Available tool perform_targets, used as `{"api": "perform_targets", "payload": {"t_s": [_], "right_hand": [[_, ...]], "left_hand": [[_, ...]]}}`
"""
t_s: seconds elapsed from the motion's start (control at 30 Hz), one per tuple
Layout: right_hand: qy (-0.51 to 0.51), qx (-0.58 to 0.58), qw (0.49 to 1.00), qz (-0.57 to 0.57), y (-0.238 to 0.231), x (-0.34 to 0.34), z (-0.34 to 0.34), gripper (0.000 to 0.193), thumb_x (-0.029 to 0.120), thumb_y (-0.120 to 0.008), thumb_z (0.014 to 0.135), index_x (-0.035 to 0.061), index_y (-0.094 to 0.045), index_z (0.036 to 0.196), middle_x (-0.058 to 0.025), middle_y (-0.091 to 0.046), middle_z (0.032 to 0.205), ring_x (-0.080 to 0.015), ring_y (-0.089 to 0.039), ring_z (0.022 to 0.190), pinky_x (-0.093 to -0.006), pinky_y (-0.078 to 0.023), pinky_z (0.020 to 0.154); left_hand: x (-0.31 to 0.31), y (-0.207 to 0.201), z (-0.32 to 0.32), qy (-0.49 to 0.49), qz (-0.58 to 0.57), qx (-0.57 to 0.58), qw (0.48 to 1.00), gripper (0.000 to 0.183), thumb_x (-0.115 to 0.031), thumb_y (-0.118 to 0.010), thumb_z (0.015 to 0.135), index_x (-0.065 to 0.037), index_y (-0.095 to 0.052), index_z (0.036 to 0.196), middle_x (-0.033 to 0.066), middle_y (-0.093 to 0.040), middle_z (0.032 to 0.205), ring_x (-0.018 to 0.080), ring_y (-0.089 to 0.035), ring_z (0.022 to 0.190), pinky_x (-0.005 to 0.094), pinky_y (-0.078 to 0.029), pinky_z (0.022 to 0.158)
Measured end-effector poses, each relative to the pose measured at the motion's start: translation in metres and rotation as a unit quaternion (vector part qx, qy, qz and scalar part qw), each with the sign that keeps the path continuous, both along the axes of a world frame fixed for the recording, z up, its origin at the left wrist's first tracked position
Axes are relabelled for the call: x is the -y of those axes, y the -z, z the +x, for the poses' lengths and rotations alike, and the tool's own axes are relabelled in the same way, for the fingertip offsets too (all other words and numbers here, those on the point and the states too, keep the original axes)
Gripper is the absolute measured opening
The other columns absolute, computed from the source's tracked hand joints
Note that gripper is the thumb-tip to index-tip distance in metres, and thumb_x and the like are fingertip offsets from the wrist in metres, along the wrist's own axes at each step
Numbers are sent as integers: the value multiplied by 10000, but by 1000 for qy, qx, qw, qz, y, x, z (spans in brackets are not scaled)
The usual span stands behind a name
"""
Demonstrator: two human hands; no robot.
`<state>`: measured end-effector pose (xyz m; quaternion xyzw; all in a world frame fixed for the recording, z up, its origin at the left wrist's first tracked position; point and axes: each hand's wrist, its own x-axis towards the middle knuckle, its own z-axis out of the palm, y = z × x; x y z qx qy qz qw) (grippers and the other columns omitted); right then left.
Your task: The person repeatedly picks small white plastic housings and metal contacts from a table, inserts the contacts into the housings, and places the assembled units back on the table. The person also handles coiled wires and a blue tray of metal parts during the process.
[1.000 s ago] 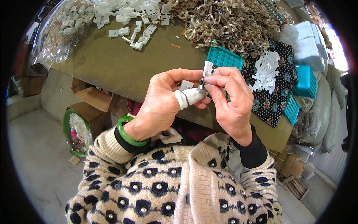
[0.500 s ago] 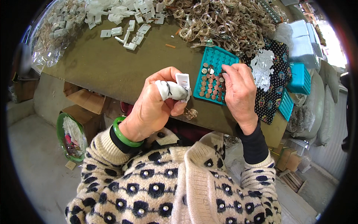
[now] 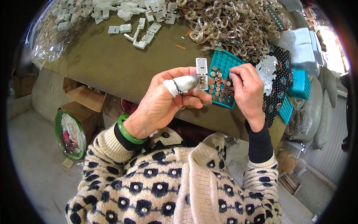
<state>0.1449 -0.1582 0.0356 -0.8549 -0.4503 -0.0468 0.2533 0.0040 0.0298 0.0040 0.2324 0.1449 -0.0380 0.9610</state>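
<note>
My left hand is closed on a small white plastic battery case, its hinged lid standing up and metal contacts showing inside. A white wrapping, grey at the tip, covers the thumb. Beyond the case lies a teal tray with round pockets. Coin-shaped button cells, some silvery and some coppery, fill its nearer part. Over the tray's right edge my right hand pinches thumb and fingertips together; whatever is between them is too small to make out.
White battery cases lie scattered at the back. Behind the tray rises a heap of coiled clear wires. White flat pieces rest on a dark patterned cloth at right, beside stacked teal trays. A green basket stands on the floor at left.
My left hand has moved right and slightly up with the battery case, now turned so its inside shows, in front of the tray. My right hand stays at the tray's right side, still pinching.
</note>
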Motion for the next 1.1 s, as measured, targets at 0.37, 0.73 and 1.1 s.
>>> {"api": "perform_targets", "payload": {"t_s": [0.37, 0.73, 1.1], "right_hand": [[-40, -44, 981, 187, -9, -34, -50, 179, -36, -698, 824, 13, -636, 985, -111, -613, 896, -257, -602, 786, -333, -505, 677], [-58, 29, 982, 180, -4, -37, -54, 174, -55, -697, 830, 1, -624, 978, -129, -615, 891, -247, -593, 758, -335, -507, 665], [-55, -582, 752, 306, -11, -27, -52, 205, 34, -673, 914, 9, -544, 1072, -53, -582, 1072, -144, -582, 920, -286, -501, 809]], "left_hand": [[4, 6, -2, -26, -67, 78, 994, 261, -102, -630, 952, -33, -619, 1204, 164, -669, 1128, 298, -714, 942, 318, -612, 671], [10, 0, -6, -29, -44, 52, 997, 188, -27, -597, 950, -33, -623, 1136, 111, -671, 943, 135, -665, 704, 203, -453, 474], [13, -14, -7, -53, 55, 46, 996, 144, -29, -621, 933, -18, -653, 1074, 64, -669, 821, 84, -624, 642, 187, -434, 486]]}}
